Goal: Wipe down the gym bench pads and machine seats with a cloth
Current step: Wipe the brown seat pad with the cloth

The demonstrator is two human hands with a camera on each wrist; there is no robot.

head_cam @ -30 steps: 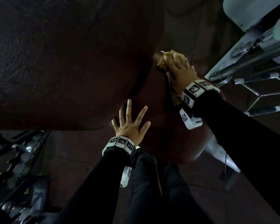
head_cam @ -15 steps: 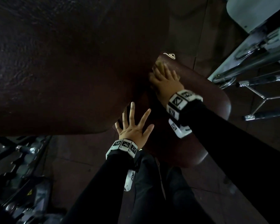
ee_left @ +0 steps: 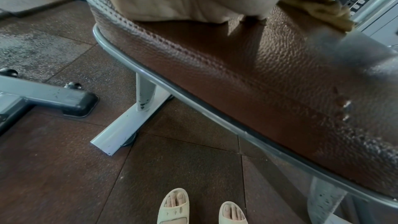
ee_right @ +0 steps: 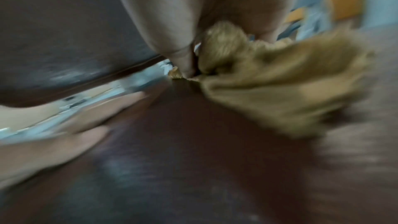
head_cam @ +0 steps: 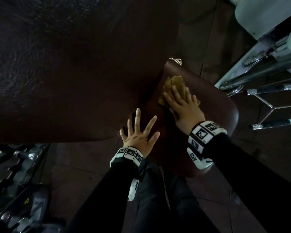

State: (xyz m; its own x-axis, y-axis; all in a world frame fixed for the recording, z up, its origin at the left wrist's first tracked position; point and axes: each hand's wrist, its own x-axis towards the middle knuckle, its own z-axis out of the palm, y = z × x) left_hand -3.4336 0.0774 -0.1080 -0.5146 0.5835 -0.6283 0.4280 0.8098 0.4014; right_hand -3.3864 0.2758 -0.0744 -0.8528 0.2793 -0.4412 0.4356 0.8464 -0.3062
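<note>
Head view: the right hand (head_cam: 186,110) lay flat, fingers (head_cam: 175,94) straight, pressing a crumpled yellow cloth (head_cam: 174,84) onto the brown seat pad (head_cam: 213,105), with the cloth toward the pad's 11 o'clock corner, below a metal bracket (head_cam: 176,61). The left hand (head_cam: 139,135), at 8 o'clock of the right and apart from it, rested open on the seat's near-left edge with fingers spread, holding nothing. A large dark back pad (head_cam: 65,64) filled the 10 o'clock region, a grey machine frame (head_cam: 259,64) stood at 2 o'clock, and the right-wrist view was motion-blurred.

Brown rubber floor tiles (ee_left: 64,168) — pale sandals (ee_left: 173,207), chrome handles (head_cam: 274,106).
</note>
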